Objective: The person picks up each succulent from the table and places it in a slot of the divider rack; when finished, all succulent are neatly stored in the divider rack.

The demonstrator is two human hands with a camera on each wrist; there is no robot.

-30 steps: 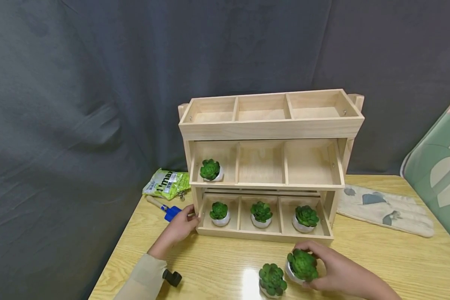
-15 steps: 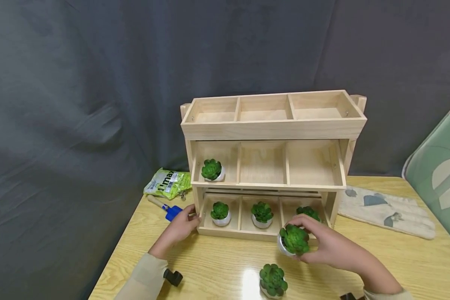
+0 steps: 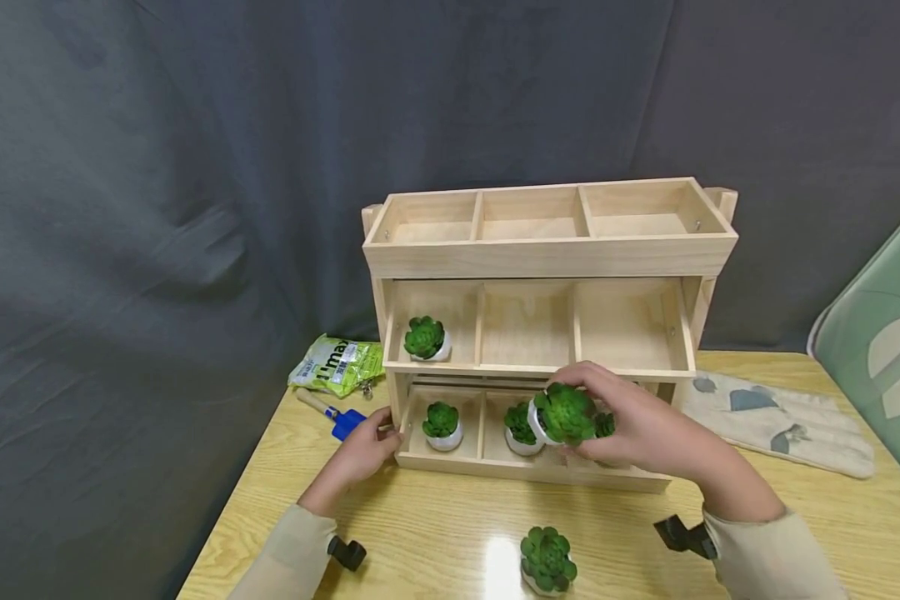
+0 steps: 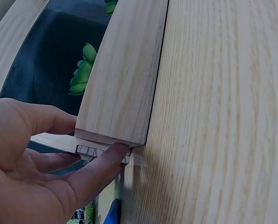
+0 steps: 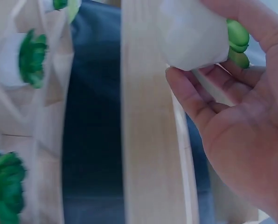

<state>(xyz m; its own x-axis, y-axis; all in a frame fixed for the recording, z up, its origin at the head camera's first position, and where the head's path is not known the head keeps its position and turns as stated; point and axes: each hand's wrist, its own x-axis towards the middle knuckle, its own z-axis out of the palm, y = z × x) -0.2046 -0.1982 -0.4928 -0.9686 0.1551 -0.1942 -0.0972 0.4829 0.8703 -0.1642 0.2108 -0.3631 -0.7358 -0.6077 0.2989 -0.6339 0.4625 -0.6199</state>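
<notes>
My right hand (image 3: pixel 633 421) holds a potted green succulent (image 3: pixel 566 412) by its white pot, raised in front of the three-tier wooden plant stand (image 3: pixel 551 261). In the right wrist view thumb and fingers grip the white pot (image 5: pixel 192 39), and most of the leaves are hidden behind it. The held plant overlaps the bottom tier's middle plant (image 3: pixel 520 425); the right-hand one is mostly hidden by the hand. My left hand (image 3: pixel 363 454) grips the stand's lower left corner, thumb and fingers around the board end (image 4: pixel 111 130). Another potted succulent (image 3: pixel 547 560) stands on the table.
One succulent (image 3: pixel 425 337) sits in the middle tier's left compartment, another (image 3: pixel 442 421) in the bottom left one. A green bag (image 3: pixel 337 365) and a blue trowel (image 3: pixel 347 423) lie left of the stand. A patterned cloth glove (image 3: pixel 780 421) lies to its right.
My right hand has lifted the potted succulent off the table area and carried it up and left toward the stand. My left hand stays at the stand's corner.
</notes>
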